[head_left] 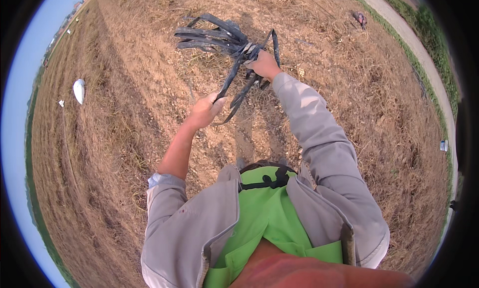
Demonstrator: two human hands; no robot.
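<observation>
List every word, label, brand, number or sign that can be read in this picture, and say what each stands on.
No text can be read.
Black strips in the left hand and right hand: none seen.
Grey jacket, green shirt: none legible.
Small pale object at far right: too small to tell.

Farm field [399, 198], straw-strewn brown soil [144, 53], pale track [409, 36], green bushes [435, 43], blue sky [15, 108]

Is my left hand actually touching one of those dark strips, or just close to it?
Touching. The head view shows the left hand pinching a dark strip that slants up to the bundle.
</observation>
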